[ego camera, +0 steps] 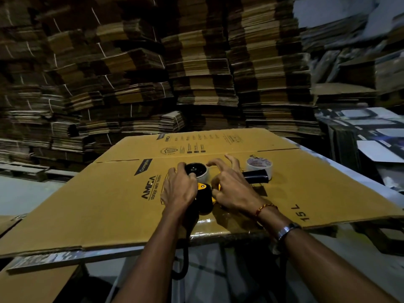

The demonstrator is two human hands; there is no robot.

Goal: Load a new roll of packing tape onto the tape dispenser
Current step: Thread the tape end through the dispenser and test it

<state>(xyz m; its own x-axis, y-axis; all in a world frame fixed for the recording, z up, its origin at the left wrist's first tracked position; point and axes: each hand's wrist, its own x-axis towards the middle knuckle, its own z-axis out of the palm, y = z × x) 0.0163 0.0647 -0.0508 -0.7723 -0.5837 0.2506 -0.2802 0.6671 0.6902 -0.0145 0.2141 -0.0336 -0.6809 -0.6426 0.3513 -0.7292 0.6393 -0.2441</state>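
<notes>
A yellow-and-black tape dispenser [204, 194] is laid on its side on a flattened cardboard box [113, 193] printed "AMICA storage water heaters", which is spread over the desk [24, 191]. A roll of packing tape [200, 171] is seated at the dispenser's far end, around a black hub, and is gripped from the near left by the left hand [180, 189], whose fingers are curled around its rim. The right hand [227, 182] is rested on the dispenser's yellow part, thumb and lower fingers pressed against it, while the index and middle fingers are lifted and spread; nothing is enclosed by them. The black handle [255, 176] is seen projecting to the right from under that hand. A second tape roll [259, 164] is stood just behind the handle. Stacks of flattened cartons [196, 62] are piled behind the desk.
</notes>
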